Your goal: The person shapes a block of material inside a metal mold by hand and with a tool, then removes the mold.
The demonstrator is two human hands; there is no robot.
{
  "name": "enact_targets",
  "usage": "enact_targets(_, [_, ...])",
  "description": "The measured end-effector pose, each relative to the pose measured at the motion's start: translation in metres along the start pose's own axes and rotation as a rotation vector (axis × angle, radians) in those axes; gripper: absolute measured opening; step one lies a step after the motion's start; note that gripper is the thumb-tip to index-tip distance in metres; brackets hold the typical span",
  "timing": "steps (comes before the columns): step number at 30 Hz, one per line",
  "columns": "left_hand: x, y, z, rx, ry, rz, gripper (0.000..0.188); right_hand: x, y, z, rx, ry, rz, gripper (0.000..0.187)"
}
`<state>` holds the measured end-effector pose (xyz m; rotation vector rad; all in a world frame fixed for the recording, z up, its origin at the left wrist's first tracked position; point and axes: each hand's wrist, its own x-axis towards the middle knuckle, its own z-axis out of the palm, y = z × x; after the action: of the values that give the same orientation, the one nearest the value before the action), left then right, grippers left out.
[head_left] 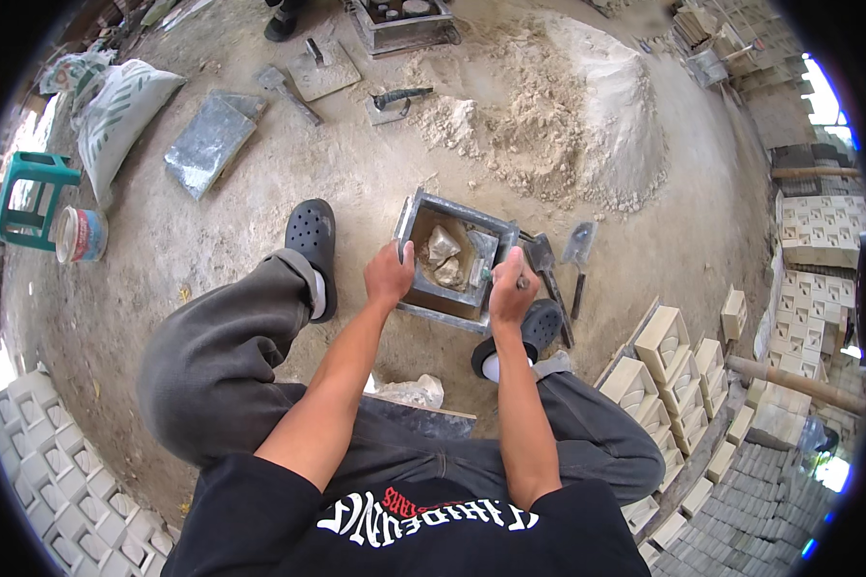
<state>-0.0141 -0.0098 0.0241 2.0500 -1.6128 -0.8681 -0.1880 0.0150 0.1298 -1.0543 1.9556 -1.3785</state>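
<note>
Between my feet on the ground sits a square grey metal box mould (462, 206), turned slightly. My left hand (389, 275) is closed on its left wall, thumb up along the rim. Over its right wall, my right hand (513, 291) is closed round the handle of a small hand tool (522, 283); the handle's end pokes out of the fist. The tool's working end is hard to make out, with a bit of teal beside the fist. Inside the box lie a crumpled pale plastic bag (443, 246) and a grey block-like piece (482, 247).
Right of the box lie a trowel (578, 242) and a dark long-handled tool (542, 255). A pale powder heap (606, 115) rises beyond. Cast blocks (662, 344) are stacked at right. Left are a metal plate (212, 142), sack (123, 115), bucket (82, 235) and green stool (37, 173).
</note>
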Motion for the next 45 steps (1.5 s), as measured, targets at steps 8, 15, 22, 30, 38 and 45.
enact_targets(8, [-0.001, 0.004, -0.001, -0.003, -0.044, -0.011, 0.040, 0.005, 0.004, 0.007, -0.137, -0.130, -0.011, 0.050])
enact_targets(15, [0.001, 0.005, 0.003, -0.026, -0.017, 0.018, 0.038, -0.011, 0.035, 0.014, -0.226, -0.105, -0.220, 0.048])
enact_targets(22, [0.000, 0.007, 0.000, -0.025, -0.020, 0.023, 0.038, 0.017, 0.031, 0.004, -0.029, -0.154, -0.303, 0.047])
enact_targets(30, [0.004, 0.001, -0.001, -0.013, -0.027, 0.002, 0.037, 0.046, 0.019, 0.014, -0.052, -0.305, -0.333, 0.050])
enact_targets(38, [0.004, 0.003, -0.004, -0.001, -0.041, -0.013, 0.038, 0.063, 0.007, 0.023, -0.068, -0.433, -0.428, 0.040])
enact_targets(45, [0.004, 0.004, 0.002, -0.026, -0.028, 0.010, 0.038, 0.078, 0.016, 0.044, -0.026, -0.474, -0.403, 0.046])
